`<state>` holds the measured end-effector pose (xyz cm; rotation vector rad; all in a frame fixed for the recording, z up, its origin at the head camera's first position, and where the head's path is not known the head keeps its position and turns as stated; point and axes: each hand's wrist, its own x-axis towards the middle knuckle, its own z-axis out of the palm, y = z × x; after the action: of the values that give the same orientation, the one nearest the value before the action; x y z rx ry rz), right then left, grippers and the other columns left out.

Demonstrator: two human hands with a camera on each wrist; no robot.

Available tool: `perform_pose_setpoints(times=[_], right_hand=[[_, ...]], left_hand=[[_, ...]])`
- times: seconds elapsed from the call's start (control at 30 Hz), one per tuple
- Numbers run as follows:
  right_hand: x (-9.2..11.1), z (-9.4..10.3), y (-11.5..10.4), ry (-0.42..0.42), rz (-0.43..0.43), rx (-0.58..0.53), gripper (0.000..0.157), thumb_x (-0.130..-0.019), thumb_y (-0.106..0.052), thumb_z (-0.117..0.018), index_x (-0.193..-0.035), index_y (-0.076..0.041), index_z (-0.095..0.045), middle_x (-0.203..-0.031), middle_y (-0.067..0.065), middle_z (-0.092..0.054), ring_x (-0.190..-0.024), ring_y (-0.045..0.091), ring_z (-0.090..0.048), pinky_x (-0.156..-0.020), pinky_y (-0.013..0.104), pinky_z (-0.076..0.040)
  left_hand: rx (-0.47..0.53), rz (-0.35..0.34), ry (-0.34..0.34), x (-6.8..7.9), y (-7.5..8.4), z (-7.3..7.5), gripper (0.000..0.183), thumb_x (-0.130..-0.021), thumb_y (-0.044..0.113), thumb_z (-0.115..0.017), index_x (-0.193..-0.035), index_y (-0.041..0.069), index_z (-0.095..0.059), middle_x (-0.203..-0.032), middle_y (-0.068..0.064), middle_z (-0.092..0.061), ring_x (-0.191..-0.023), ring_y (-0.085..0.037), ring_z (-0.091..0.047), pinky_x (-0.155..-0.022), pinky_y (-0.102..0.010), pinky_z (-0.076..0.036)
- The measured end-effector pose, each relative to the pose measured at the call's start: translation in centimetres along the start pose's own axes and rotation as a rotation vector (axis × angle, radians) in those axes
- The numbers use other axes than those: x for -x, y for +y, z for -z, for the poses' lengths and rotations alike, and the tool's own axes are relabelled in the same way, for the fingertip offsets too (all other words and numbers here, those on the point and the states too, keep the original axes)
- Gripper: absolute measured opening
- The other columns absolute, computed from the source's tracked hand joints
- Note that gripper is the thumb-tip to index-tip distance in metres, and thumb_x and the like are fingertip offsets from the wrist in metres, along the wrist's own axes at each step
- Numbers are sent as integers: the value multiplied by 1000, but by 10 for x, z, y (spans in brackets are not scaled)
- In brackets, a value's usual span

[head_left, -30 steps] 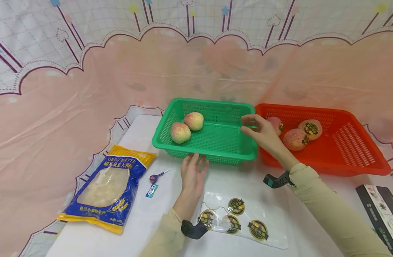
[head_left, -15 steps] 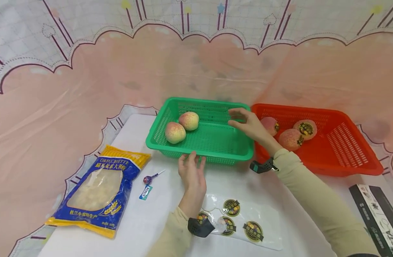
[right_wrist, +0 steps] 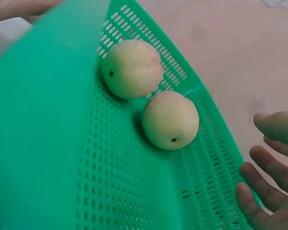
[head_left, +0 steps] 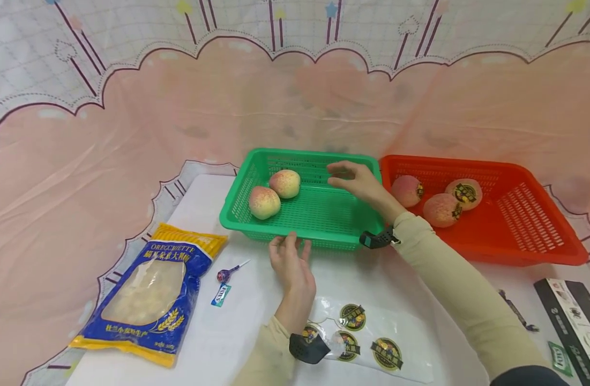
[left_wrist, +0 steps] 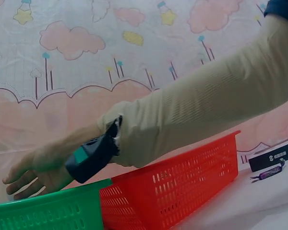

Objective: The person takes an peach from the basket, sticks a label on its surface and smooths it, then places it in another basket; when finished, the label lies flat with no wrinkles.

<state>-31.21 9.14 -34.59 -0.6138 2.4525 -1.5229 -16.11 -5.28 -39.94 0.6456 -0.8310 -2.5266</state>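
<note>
Two peaches (head_left: pixel 264 202) lie against each other at the left end of the green basket (head_left: pixel 343 239). My right hand (head_left: pixel 358 183) hovers over the basket's right half, fingers loosely bent, nothing in them; the right wrist view shows the fingers spread beside the rim. In front of the basket, my left hand (head_left: pixel 293 273) is palm up, its fingertips right at the front rim. Three peaches (head_left: pixel 441 210) bearing round black-and-gold stickers sit in the red basket (head_left: pixel 507 252) alongside. Below my hands lies a clear sheet of the same stickers (head_left: pixel 386 354), partly covered by my left wrist.
At the left is a blue and yellow bag of orecchiette (head_left: pixel 145 295), with a lollipop (head_left: pixel 224 275) and a small packet (head_left: pixel 221 295) beside it. On the right lie a black and white box (head_left: pixel 572 316), a purple-wrapped candy (left_wrist: pixel 269 173) and a green packet (head_left: pixel 560 358).
My right hand has moved left, from the green basket's right edge to over its interior. The left hand stays by the front rim. The peaches have stayed in place.
</note>
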Motion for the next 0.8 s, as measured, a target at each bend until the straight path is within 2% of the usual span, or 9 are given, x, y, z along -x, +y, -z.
perform_pose_setpoints(times=[0.27,0.5,0.63,0.8], right_hand=[[-15,-9,1,-22,8,-45,49,-81,-32,-62,-125,-16,-48,-128,6,-49,-117,19,-49,-94,41,-42],[-26,-13,-1,-30,-12,-63,46,-81,-29,-63,-124,-20,-48,-128,5,-49,-116,21,-48,-95,45,-40],[-34,-15,-4,-34,-43,-46,47,-81,-32,-63,-124,-23,-48,-128,2,-49,-115,19,-48,-96,43,-40],[-45,-24,-6,-56,-90,-40,49,-82,-30,-62,-128,-18,-45,-129,2,-47,-117,20,-46,-97,44,-38]], left_hand=[[-12,-3,-6,1,-4,1,18,-83,7,-57,-94,11,-43,-91,-2,-49,-85,-16,-52,-80,-33,-51],[-5,-10,3,1,-7,0,16,-83,6,-57,-90,11,-44,-88,-1,-49,-83,-16,-52,-79,-33,-51],[-12,-27,5,-1,-6,-1,15,-83,6,-56,-89,11,-44,-88,-2,-49,-81,-15,-52,-77,-32,-52],[-27,-29,14,-1,-5,0,14,-84,6,-55,-91,10,-43,-88,-2,-49,-81,-15,-52,-77,-32,-52]])
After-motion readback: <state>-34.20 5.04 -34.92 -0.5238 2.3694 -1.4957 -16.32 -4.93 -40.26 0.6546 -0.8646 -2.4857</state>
